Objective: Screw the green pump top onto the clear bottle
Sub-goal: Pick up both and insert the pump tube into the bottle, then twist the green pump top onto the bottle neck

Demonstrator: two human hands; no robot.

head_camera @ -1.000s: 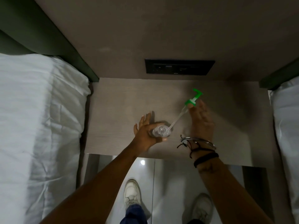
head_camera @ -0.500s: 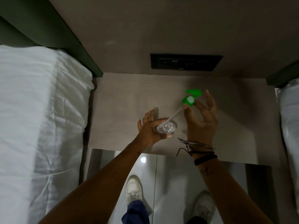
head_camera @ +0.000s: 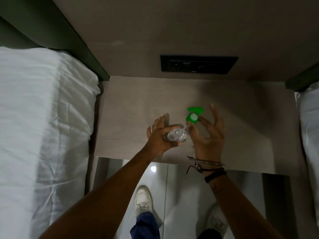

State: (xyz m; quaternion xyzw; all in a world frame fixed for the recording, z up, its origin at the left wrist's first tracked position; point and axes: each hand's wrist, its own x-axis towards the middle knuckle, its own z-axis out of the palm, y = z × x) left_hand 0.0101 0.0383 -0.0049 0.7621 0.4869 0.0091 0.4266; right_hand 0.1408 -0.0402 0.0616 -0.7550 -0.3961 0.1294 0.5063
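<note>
A small clear bottle (head_camera: 175,134) stands upright on the pale wooden bedside table (head_camera: 131,107), seen from above. My left hand (head_camera: 159,135) wraps around its side, thumb and fingers gripping it. The green pump top (head_camera: 193,116) hangs just above and to the right of the bottle's mouth, pinched between thumb and forefinger of my right hand (head_camera: 207,135), the other fingers spread. Its clear dip tube (head_camera: 186,128) slants down into the bottle's opening. The green collar is still apart from the bottle neck.
A black socket panel (head_camera: 198,64) sits on the wall behind the table. White bedding (head_camera: 43,126) lies to the left, and another bed edge (head_camera: 309,126) to the right. Below the table's front edge are glossy floor tiles and my white shoes (head_camera: 143,199).
My right hand has brought the pump top closer to the bottle and turned it more upright, so more of the tube is inside. The left hand keeps its hold on the bottle.
</note>
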